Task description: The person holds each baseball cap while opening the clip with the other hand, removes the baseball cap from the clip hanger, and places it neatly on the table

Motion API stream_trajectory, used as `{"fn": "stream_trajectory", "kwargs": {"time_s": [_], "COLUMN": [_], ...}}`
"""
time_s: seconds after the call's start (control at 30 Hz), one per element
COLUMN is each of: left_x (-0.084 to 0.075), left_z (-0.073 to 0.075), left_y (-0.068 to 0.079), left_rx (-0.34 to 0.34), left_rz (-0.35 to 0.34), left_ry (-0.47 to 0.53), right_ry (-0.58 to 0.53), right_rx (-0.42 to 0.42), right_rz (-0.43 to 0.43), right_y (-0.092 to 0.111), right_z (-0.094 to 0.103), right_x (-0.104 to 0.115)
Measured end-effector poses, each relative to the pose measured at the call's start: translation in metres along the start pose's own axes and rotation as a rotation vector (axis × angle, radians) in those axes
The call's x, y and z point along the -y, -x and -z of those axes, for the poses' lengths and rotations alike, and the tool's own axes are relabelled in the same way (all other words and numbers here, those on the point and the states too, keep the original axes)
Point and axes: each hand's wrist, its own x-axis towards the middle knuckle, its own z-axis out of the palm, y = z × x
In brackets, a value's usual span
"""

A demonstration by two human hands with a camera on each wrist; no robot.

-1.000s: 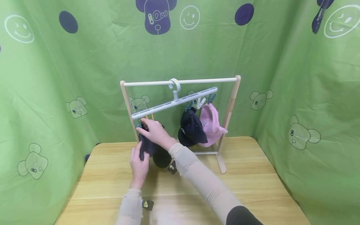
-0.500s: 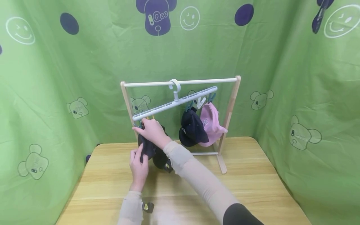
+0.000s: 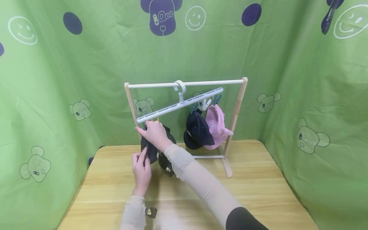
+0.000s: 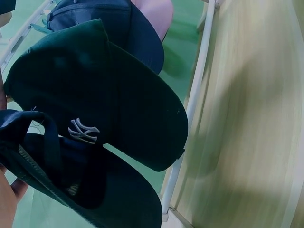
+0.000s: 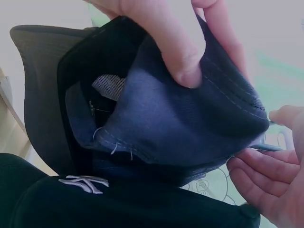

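On the head feed I have the left hand [image 3: 141,169] gripping a dark cap [image 3: 151,152] in its fingers, below the right hand [image 3: 155,132] and the hanger [image 3: 169,109]. My left wrist view shows a monogrammed cap [image 4: 71,76] just beyond those fingers; through the right wrist, the right fingers pinch a teal clip [image 5: 267,147] at the held cap's edge.

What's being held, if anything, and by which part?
Left hand grips a navy fabric baseball cap by its crown. Right hand is at a teal plastic clip; whether it pinches the clip can't be told.
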Motion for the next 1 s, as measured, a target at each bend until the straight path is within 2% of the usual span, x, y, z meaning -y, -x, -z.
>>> {"fn": "stream_trajectory", "kwargs": {"time_s": [0.3,0.7,0.87,1.0], "left_x": [0.007,0.007,0.007,0.007], "left_z": [0.004,0.012,0.013,0.012], "left_y": [-0.001,-0.001,-0.003,-0.005], "left_rx": [-0.051,-0.06,-0.082,-0.111], "left_rz": [0.015,0.136,0.149,0.135], "left_ry": [-0.043,-0.062,-0.047,-0.045], "right_ry": [-0.039,-0.094,-0.102,-0.1], "right_rx": [-0.014,-0.041,-0.039,-0.03], "right_rz": [-0.021,-0.034,-0.034,-0.04], "right_y": [-0.002,-0.002,-0.002,-0.002], "right_z": [-0.003,-0.008,-0.008,-0.009], "right_x": [0.0,-0.002,-0.003,-0.005]}}
